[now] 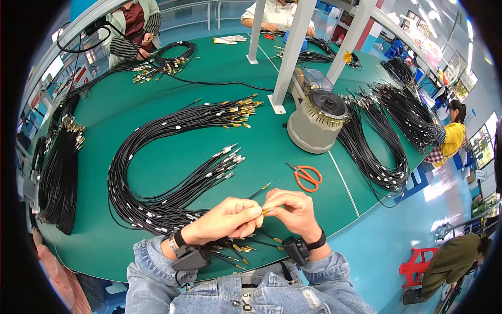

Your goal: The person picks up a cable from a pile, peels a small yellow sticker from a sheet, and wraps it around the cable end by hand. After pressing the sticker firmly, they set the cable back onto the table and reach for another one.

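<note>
My left hand (227, 220) and my right hand (293, 210) meet just above the near side of the green table. Between their fingertips is a small gold-coloured connector (267, 210), apparently on a cable end; most of it is hidden by the fingers. Both hands are pinched closed. A thick C-shaped bundle of black cables (119, 167) lies to the left, with white tags along it and yellow and silver connector ends. Some of its ends stick out beneath my wrists. Right of centre, orange-handled snips (307, 178) rest on the table, slightly beyond my right hand and touching nothing.
A grey round machine (316, 123) with a black top stands beside a metal post (289, 57). More cable bundles lie at the left edge (60, 178) and right (384, 157). White gloves (230, 40) lie at the far side, where two people work. A red stool (417, 267) stands right.
</note>
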Available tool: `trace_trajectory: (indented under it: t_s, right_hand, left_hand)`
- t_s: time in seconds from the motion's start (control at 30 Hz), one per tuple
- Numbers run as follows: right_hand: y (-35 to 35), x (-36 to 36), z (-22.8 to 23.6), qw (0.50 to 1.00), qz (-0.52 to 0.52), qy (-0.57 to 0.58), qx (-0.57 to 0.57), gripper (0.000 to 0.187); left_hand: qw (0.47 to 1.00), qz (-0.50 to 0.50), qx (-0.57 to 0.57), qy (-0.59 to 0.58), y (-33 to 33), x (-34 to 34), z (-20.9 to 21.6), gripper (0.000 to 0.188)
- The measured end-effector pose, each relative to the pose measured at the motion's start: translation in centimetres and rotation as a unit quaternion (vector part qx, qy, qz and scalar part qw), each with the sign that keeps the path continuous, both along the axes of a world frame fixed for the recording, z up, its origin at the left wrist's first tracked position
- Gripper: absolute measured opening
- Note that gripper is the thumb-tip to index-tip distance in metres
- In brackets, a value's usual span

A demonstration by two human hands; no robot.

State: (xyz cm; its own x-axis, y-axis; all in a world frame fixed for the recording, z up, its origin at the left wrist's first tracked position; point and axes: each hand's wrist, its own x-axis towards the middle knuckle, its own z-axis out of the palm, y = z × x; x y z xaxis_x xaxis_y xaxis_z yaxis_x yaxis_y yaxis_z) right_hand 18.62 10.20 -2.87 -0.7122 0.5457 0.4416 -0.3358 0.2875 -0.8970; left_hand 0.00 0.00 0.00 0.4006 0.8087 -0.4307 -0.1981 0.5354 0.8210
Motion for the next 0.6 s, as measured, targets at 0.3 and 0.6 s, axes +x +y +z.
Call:
trace_trajectory:
  t_s: [0.3,0.6]
  right_hand:
    - [11.8,6.4,5.7,0.941,-0.321,-0.100,0.033,0.012]
    - [25.4,9.0,7.1,0.865,-0.363,-0.342,0.053,0.021]
  left_hand:
    - [0.766,0.040,0.467,0.440,-0.7,2.5,-4.0,0.026]
    - [0.724,0.088,0.359,0.583,-3.1,-0.5,-4.3,0.032]
